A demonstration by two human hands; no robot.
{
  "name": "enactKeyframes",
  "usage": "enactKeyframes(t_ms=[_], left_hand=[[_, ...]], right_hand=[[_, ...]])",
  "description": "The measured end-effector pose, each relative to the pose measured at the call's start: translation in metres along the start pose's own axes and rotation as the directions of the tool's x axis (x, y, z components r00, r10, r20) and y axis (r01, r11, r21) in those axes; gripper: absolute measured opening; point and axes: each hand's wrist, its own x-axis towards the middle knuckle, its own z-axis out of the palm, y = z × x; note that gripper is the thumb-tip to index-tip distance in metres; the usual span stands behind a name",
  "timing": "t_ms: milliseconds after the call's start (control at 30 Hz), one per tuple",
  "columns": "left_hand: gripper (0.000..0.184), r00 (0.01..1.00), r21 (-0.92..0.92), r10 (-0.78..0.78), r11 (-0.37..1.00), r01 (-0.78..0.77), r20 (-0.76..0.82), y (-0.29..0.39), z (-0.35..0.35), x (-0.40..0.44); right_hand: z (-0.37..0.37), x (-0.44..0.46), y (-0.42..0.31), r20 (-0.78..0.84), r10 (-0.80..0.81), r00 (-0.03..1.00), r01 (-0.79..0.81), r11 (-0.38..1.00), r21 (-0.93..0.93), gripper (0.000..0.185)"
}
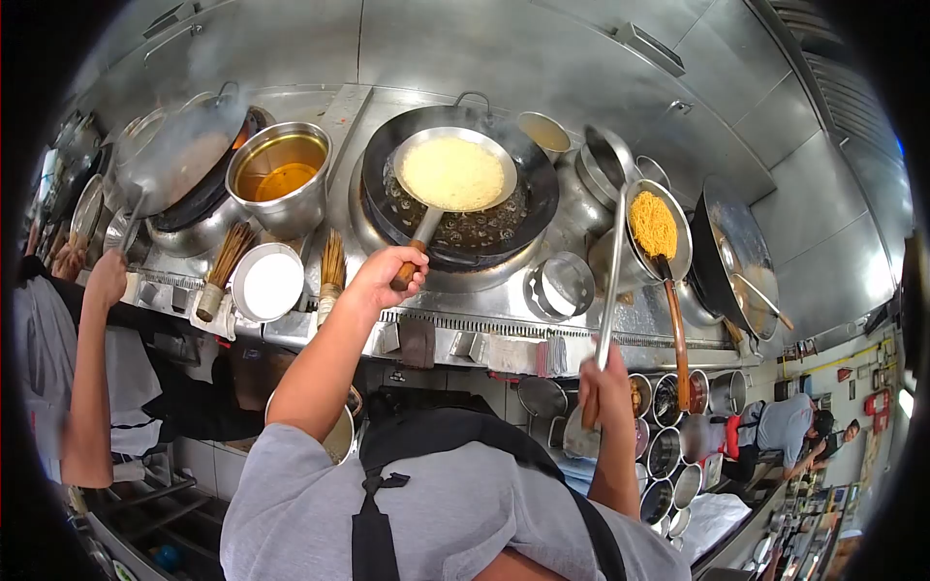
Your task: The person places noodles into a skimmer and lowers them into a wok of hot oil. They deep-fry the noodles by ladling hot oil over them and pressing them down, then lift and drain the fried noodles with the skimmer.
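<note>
Stainless-steel wall panels (504,58) rise behind the cooking desk (489,312), where a large black wok (540,184) holds dark, bubbling oil. Left of it stands a steel pot (295,215) of amber liquid. A long-handled ladle (610,266) slants upward at the right, its bowl above the rear pots. Over the wok is a round steel pan (511,174) filled with a pale yellow layer; I cannot tell whether it touches the oil. Just beside the ladle, yellow noodles (653,225) fill a wooden-handled vessel. Two bamboo brushes (231,257) flank a bowl of white contents. The left hand (395,273) is curled around the pan's handle; the right hand (604,387) grips the ladle's lower end.
</note>
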Motion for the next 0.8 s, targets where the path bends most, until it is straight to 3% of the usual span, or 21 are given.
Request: enactKeyframes(t_ms=[33,100,200,333,433,467,800], left_hand=[[0.011,1.000,-0.004,-0.006,1.000,0.006,0.001,-0.002,0.001,-0.001],[0.010,1.000,-0.006,-0.002,1.000,0.002,0.000,0.002,0.004,-0.004],[0.013,1.000,0.001,0.004,1.000,-0.004,-0.014,0.002,0.004,-0.004],[0.012,1.000,0.013,0.006,1.000,-0.006,-0.025,0.001,0.005,-0.004],[0.012,1.000,0.016,0.008,1.000,-0.007,-0.019,0.001,0.003,-0.001],[0.011,1.000,0.015,0.003,1.000,-0.003,-0.011,0.000,0.002,0.000],[0.013,1.000,0.023,0.008,1.000,-0.008,0.001,-0.002,0.001,0.002]], right_hand=[[0.005,0.023,-0.015,-0.025,-0.005,1.000,0.000,0.984,-0.179,0.053],[0.025,0.056,-0.044,0.061,-0.153,0.986,0.163,0.957,-0.239,0.052],[0.049,0.093,-0.097,0.198,-0.126,0.972,0.207,0.861,-0.464,0.053],[0.076,0.142,-0.115,0.367,-0.157,0.917,0.387,0.576,-0.720,0.053],[0.101,0.161,-0.106,0.419,-0.192,0.887,0.461,0.395,-0.795,0.054],[0.111,0.160,-0.103,0.354,-0.107,0.929,0.365,0.408,-0.837,0.056],[0.094,0.152,-0.074,0.405,-0.183,0.896,0.444,0.337,-0.830,0.057]])
